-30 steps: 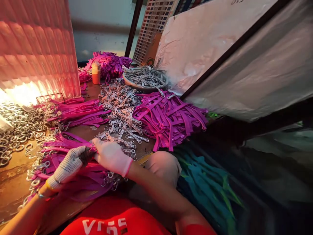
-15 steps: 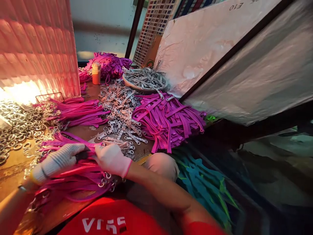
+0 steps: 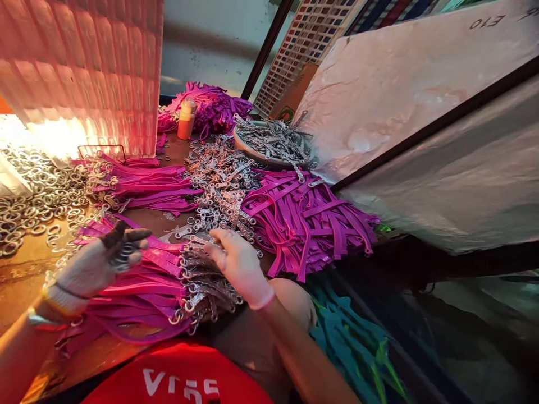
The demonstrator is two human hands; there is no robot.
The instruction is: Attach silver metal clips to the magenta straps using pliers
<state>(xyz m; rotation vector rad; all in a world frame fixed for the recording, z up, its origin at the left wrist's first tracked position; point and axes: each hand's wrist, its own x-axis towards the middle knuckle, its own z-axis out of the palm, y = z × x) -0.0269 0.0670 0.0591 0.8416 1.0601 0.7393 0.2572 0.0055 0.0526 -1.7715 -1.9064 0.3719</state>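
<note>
Two gloved hands, head view. Left hand (image 3: 99, 262), knit glove: half a second ago it lay flat on the near strap bundle (image 3: 143, 286) beside the right; now it is lifted clear at 9 o'clock, fingers loosely curled round a small dark piece, seemingly a ring. Right hand (image 3: 238, 264), pale glove: shifted toward 3 o'clock, fingers extended flat on the metal clasps (image 3: 202, 275) at the bundle's end, gripping nothing. Judgement: one fitting just finished, next part being fetched. Worktop (image 3: 25, 275) also carries: loose rings (image 3: 29, 196) at 10 o'clock; clasp heap (image 3: 219, 179) at 12; loose magenta straps (image 3: 311, 219) at 2; dish of clasps (image 3: 273, 143) beyond; orange bottle (image 3: 186, 119) far.
</note>
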